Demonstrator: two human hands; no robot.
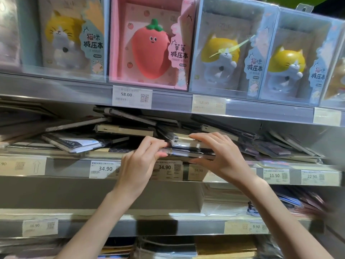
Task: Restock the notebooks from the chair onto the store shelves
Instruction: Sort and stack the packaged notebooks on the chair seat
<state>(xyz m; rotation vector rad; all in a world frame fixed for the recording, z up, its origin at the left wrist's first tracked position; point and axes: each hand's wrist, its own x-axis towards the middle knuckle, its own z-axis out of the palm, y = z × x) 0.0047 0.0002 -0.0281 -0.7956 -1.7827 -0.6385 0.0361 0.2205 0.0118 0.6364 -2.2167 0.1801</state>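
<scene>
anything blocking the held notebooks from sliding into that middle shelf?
Yes. Both the left hand and right hand hold the wrapped notebooks at the shelf edge, but a jumbled pile of dark notebooks fills the space directly behind. Little free room shows there.

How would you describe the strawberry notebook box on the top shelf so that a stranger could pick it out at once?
Start at the top shelf, where a row of boxed squishy notebooks stands. Just above the 58.00 price tag is the strawberry notebook box. It alone is pink with a red strawberry figure; its neighbours, the cat notebook boxes, are pale blue with yellow and white cats.
</scene>
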